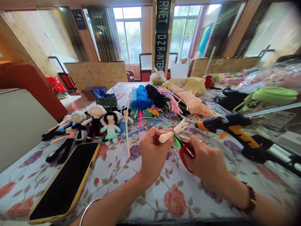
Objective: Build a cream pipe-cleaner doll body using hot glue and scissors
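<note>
Between the thumb and fingers of my left hand [154, 153] is a cream fuzzy bundle [165, 137], its loose strands [181, 126] fanning out to the upper right. My right hand [207, 160] grips red-handled scissors [185, 153], whose dark blades reach the bundle just beyond my left fingertips. How far the blades are apart is hard to tell. A single cream pipe cleaner [127, 128] lies left of my left hand. Behind both hands are piles of pipe cleaners, blue [141, 98], black [155, 95] and peach [196, 102].
Several small dolls [95, 121] lie at the left, behind a phone in a yellow case [66, 182]. An orange and black glue gun [232, 130] stands at the right, near a green container [274, 95]. A dark green basket [107, 101] sits behind the dolls.
</note>
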Demonstrator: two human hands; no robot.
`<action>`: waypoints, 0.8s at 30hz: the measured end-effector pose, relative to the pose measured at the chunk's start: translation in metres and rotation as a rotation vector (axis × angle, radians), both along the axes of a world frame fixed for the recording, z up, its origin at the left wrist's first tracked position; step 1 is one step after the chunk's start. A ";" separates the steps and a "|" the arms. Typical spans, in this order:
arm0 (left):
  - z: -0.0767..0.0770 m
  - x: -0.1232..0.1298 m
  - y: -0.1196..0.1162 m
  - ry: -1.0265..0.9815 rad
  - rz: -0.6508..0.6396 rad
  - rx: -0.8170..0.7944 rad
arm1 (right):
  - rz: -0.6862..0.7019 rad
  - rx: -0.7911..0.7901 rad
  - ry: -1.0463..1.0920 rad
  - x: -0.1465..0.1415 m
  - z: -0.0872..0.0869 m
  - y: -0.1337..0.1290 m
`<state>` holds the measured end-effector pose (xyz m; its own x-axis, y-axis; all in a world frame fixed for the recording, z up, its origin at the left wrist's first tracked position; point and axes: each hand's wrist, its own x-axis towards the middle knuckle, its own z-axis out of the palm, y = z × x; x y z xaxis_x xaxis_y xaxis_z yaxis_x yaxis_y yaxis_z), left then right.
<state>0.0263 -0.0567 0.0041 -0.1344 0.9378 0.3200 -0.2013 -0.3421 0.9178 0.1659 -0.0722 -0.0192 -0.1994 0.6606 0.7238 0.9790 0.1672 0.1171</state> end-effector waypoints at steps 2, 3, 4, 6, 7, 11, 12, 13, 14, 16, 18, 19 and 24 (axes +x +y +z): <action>0.001 0.000 0.000 0.007 0.000 -0.009 | 0.014 0.017 -0.014 0.000 0.001 0.000; 0.001 -0.001 0.000 0.011 0.001 -0.012 | 0.022 0.023 -0.019 0.000 0.001 0.000; 0.001 -0.001 -0.001 0.016 0.002 -0.014 | 0.028 0.025 -0.023 0.000 0.001 -0.001; 0.001 -0.001 -0.001 0.028 0.006 -0.018 | 0.035 0.025 -0.033 -0.001 0.002 -0.001; 0.001 -0.001 -0.001 0.036 0.007 -0.022 | 0.038 0.023 -0.037 -0.001 0.002 -0.001; 0.001 -0.001 -0.001 0.060 0.007 -0.045 | 0.038 0.009 -0.038 -0.001 0.003 -0.001; 0.001 -0.001 -0.001 0.059 0.006 -0.044 | 0.038 -0.002 -0.038 0.000 0.004 0.000; 0.002 -0.002 0.000 0.058 0.004 -0.041 | 0.041 -0.017 -0.042 0.001 0.004 0.001; 0.002 -0.002 0.000 0.057 0.000 -0.037 | 0.048 -0.034 -0.047 0.003 0.004 0.002; 0.002 -0.002 0.002 0.058 -0.008 -0.030 | 0.070 -0.068 -0.061 0.006 0.004 0.005; 0.002 -0.003 0.004 0.049 -0.023 -0.034 | 0.079 -0.066 -0.067 0.008 0.004 0.008; 0.001 -0.003 0.005 0.035 -0.035 -0.041 | 0.077 -0.059 -0.067 0.009 0.004 0.008; -0.003 -0.004 0.010 -0.086 -0.132 -0.087 | 0.060 -0.065 -0.066 0.009 0.004 0.008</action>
